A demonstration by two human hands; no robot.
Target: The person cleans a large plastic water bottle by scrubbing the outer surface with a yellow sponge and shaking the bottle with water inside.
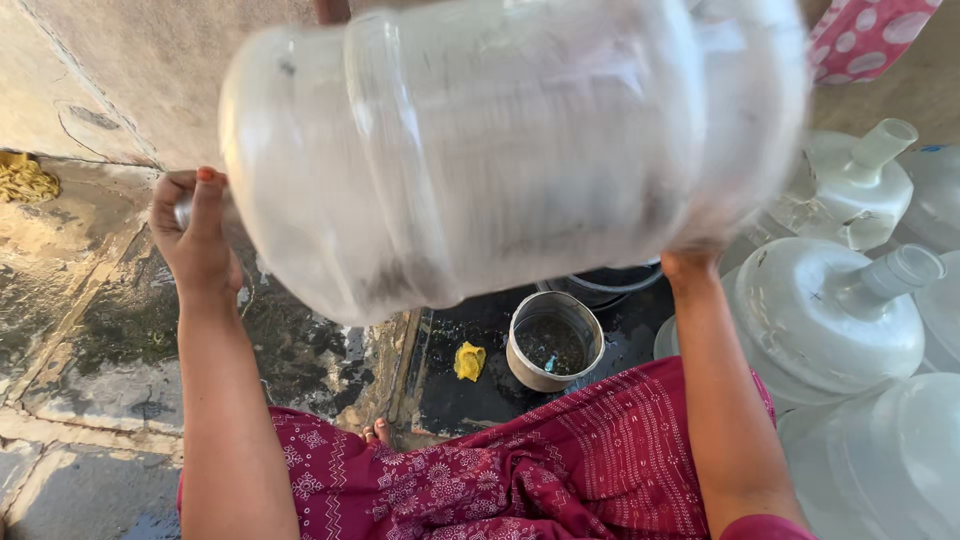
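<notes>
A large clear plastic water jug lies sideways in the air in front of me, blurred by motion. At the jug's left end my left hand grips its neck, with the thumb up. My right hand props the jug's right end from below; only the wrist and heel of the hand show. Below the jug stands a small metal pot with dark contents, and a yellow scrap lies on the wet dark floor beside it.
Several clear water jugs stand upright at the right. A dark basin peeks out behind the pot. The stone floor at left is wet, with a yellow scrubber at the far left. My maroon patterned skirt fills the bottom.
</notes>
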